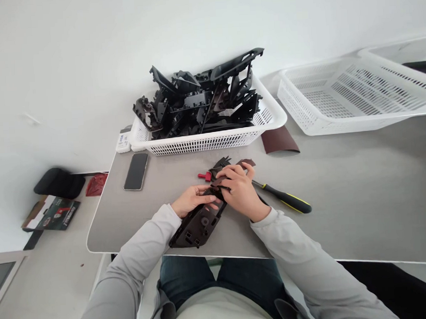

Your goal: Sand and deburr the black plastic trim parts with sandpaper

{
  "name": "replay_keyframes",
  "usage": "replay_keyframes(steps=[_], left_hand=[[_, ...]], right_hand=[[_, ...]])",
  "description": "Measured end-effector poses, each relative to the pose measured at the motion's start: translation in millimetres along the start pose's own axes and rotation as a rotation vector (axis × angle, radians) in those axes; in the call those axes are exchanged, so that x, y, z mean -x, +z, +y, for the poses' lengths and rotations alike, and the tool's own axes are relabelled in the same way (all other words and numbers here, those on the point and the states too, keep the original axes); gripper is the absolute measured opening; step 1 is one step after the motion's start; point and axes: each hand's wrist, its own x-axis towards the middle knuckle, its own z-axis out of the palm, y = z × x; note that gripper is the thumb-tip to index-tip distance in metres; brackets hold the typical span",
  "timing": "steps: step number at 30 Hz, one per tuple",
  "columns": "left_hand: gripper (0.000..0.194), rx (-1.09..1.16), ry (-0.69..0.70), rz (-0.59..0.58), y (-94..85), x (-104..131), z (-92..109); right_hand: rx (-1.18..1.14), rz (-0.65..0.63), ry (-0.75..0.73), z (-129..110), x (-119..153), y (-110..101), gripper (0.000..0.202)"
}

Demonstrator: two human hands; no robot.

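A dark brown plastic trim panel (200, 227) with clips and posts on its underside rests at the table's front edge, tilted away from me. My left hand (193, 199) grips its upper part, thumb on top and fingers partly behind it. My right hand (239, 191) has its fingers curled onto a thin brown strip (218, 181) at the panel's far end; the fingers hide where strip and panel meet. Just beyond my hands lie a small red tool (204, 177) and dark scraps (220, 164). A black and yellow screwdriver (289, 198) lies right of my right hand.
A white basket (205, 143) heaped with black plastic trim parts (197, 100) stands at the back against the wall. White baskets (341, 125) stand at the right. A curved brown sheet (279, 141), a phone (136, 171) and a small white box (123, 142) lie on the table.
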Motion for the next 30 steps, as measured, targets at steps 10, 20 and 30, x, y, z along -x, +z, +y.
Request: replay_keyframes(steps=[10, 20, 30], left_hand=[[0.053, 0.039, 0.019, 0.006, -3.0, -3.9, -1.9], [0.049, 0.058, 0.102, 0.05, -5.2, -4.8, -0.5], [0.038, 0.173, 0.277, 0.225, -10.3, -10.8, -5.8]], right_hand=[[-0.011, -0.034, -0.009, -1.7, -0.1, -0.6, 0.027], [0.032, 0.081, 0.034, 5.0, -1.5, -2.7, 0.026], [-0.167, 0.486, 0.292, 9.5, -0.1, -13.5, 0.03]])
